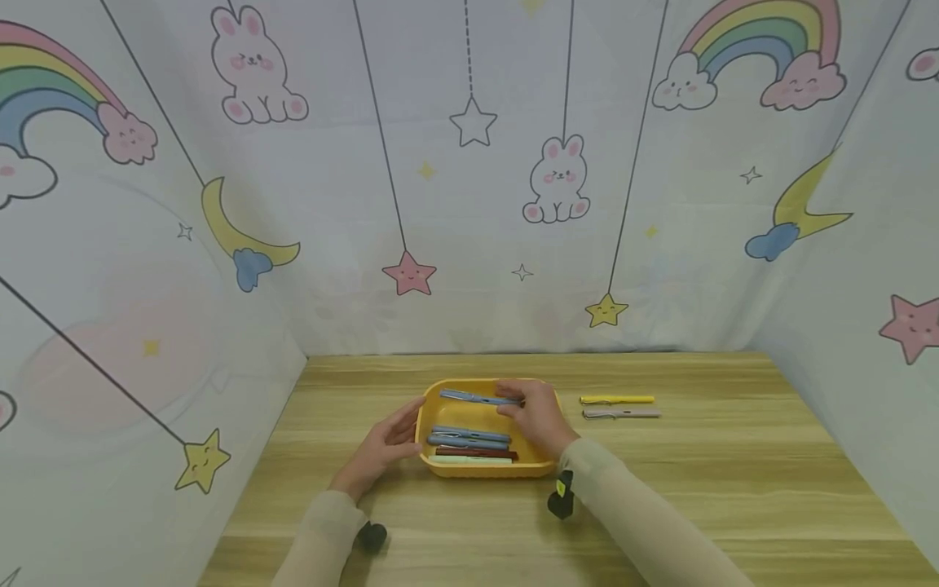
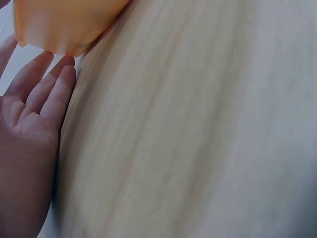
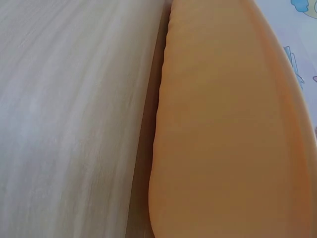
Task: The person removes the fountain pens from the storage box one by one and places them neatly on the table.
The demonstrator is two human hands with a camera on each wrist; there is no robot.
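A yellow plastic basket (image 1: pixel 469 470) sits on the table. My left hand (image 1: pixel 380 446) rests at its left side; in the left wrist view the fingers (image 2: pixel 42 91) lie fairly straight against the basket wall (image 2: pixel 69 25). Inside the basket, my right hand (image 1: pixel 541 417) pinches the right end of a blue pen (image 1: pixel 469 397) near the back wall. Along the front of the basket lie two more blue pens (image 1: pixel 469 443), a dark red pen (image 1: pixel 477 453) and a pale green pen (image 1: pixel 469 461). The right wrist view shows only the basket's outer wall (image 3: pixel 223 124) and the tabletop.
To the right of the basket, a yellow pen (image 1: pixel 616 399) and a grey pen (image 1: pixel 622 414) lie side by side on the wooden table (image 1: pixel 697 481). A printed fabric curtain (image 1: pixel 484 318) surrounds the table at the back and sides.
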